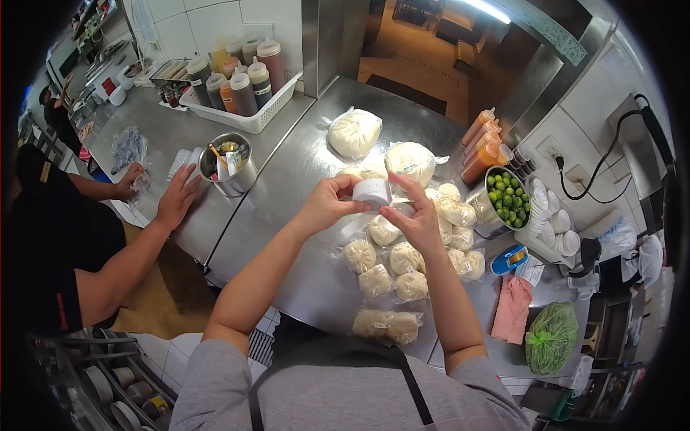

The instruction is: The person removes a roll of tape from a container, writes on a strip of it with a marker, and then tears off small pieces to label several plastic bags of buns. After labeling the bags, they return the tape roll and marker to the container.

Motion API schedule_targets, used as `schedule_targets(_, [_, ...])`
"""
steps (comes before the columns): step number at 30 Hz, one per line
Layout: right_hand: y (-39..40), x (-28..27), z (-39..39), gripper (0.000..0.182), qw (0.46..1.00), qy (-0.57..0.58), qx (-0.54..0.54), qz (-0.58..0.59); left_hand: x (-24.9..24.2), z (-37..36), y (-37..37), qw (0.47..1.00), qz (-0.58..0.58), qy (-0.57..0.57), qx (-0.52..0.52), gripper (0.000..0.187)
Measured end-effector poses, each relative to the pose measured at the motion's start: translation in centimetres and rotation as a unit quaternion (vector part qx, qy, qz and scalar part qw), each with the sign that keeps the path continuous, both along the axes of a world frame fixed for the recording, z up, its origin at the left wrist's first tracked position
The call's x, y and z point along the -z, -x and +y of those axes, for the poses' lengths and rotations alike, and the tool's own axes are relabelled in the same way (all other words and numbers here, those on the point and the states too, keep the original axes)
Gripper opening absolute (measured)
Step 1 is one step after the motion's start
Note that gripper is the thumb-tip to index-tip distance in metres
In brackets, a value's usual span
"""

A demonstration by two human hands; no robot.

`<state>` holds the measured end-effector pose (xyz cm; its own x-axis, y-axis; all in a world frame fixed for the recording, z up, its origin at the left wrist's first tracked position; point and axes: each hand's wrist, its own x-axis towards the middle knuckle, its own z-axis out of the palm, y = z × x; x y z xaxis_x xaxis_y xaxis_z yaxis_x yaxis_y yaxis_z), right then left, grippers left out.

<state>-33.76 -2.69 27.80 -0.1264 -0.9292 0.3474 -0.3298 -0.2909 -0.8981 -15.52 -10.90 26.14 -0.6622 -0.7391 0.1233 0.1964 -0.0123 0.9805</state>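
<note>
Over the steel counter, my left hand (329, 206) pinches a small white roll (371, 192) that looks like tape or labels. My right hand (415, 217) curls at its other side, thumb and forefinger against the edge. Below and beyond my hands lie several clear bags of pale, bun-like dough portions (406, 258), some with small white stickers. Two larger tied bags of pale food (354, 133) sit farther back. Nearest my body is another long bag (388, 325). A blue hand-held dispenser (509, 259) lies to the right.
A co-worker's hands (176, 194) rest at the left counter near a metal canister (228, 165). Squeeze bottles fill a white basket (251, 118). At right stand orange bottles (485, 158), a bowl of limes (507, 197), a pink cloth (512, 309) and bagged greens (552, 337).
</note>
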Motion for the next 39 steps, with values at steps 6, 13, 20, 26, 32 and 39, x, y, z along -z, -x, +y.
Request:
schedule_targets(6, [-0.7, -3.8, 0.4, 0.04, 0.972, 0.017, -0.107, 0.206, -2.3, 3.0, -1.6, 0.992, -0.047, 0.104, -0.061, 0.024])
schedule_targets(13, [-4.2, -1.7, 1.5, 0.027, 0.997, -0.012, -0.079, -0.009, -1.5, 5.9, -2.5, 0.941, 0.263, -0.189, -0.096, 0.029])
schedule_targets(20, [-4.8, -3.9, 1.6, 0.028, 0.965, 0.043, -0.128, 0.224, -7.3, 5.8, -6.7, 0.924, -0.226, 0.296, -0.082, 0.026])
schedule_targets(26, [-5.2, -2.5, 2.3, 0.03, 0.991, -0.032, -0.1, 0.077, -3.3, 6.7, -6.3, 0.995, 0.044, -0.019, -0.084, 0.027])
schedule_targets(32, [-5.1, -2.1, 2.9, 0.028, 0.988, -0.05, -0.109, 0.093, -1.1, 8.2, -4.8, 0.975, 0.175, -0.087, -0.104, 0.032])
schedule_targets(39, [-4.4, -4.0, 3.8, 0.026, 0.979, 0.004, -0.116, 0.168, -4.2, 7.3, -6.2, 1.0, 0.009, -0.022, -0.017, 0.043])
